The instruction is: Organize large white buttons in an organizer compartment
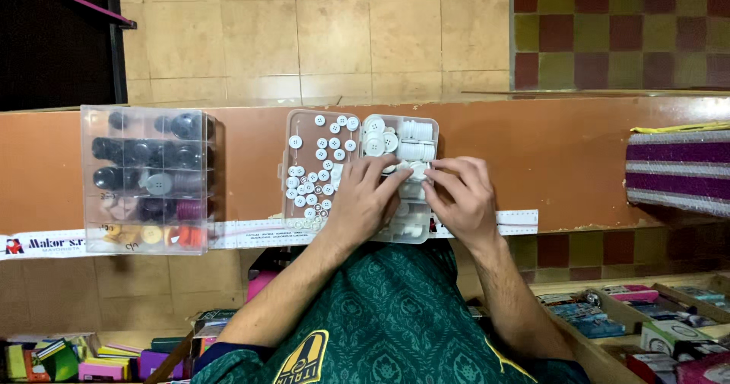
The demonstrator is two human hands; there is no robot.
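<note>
While both hands work over the clear compartment box of white buttons (pixel 304 137) lying open on the orange tabletop (pixel 547 144), the left hand (pixel 363 201) rests fingers-down on the box's middle and the right hand (pixel 460 198) has its grip pinched narrow at the fingertips, apparently on a small white button (pixel 417 169), though the piece is too small to be sure. Risk as I judge it: loose buttons lie unsorted in the left section, so a nudge from either wrist could scatter them toward the tabletop edge or the closed box of dark buttons (pixel 148 179) well to the left.
</note>
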